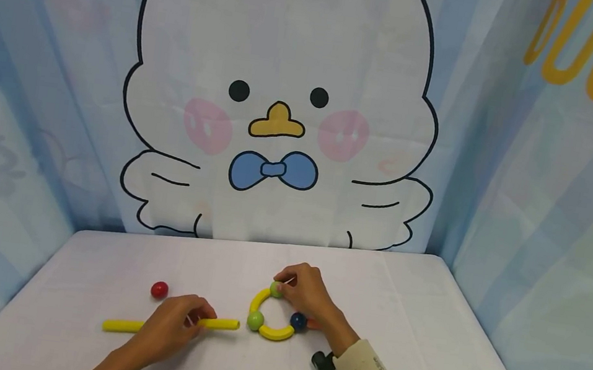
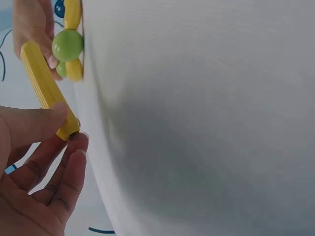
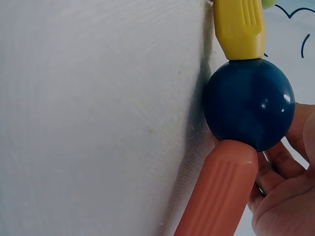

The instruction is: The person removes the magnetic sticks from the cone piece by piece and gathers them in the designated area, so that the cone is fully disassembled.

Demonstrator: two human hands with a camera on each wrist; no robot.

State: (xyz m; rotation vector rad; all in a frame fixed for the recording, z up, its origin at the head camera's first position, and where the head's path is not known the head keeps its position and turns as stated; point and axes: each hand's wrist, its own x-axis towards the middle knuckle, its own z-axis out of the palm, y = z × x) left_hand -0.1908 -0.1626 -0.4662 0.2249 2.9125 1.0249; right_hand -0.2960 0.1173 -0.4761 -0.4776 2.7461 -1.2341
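In the head view, my left hand pinches a straight yellow stick near one end. The left wrist view shows thumb and fingertips on this ribbed stick, its far end raised toward a green ball. My right hand holds another green ball at the far side of a partial ring on the table. In that ring, curved yellow pieces join the near green ball and a dark blue ball. An orange-red stick meets the blue ball, partly hidden by my right wrist in the head view.
A red ball lies beyond my left hand. Another yellow stick rests on the white table to its left. A small black object sits against the right sleeve. Printed curtains stand behind and at both sides.
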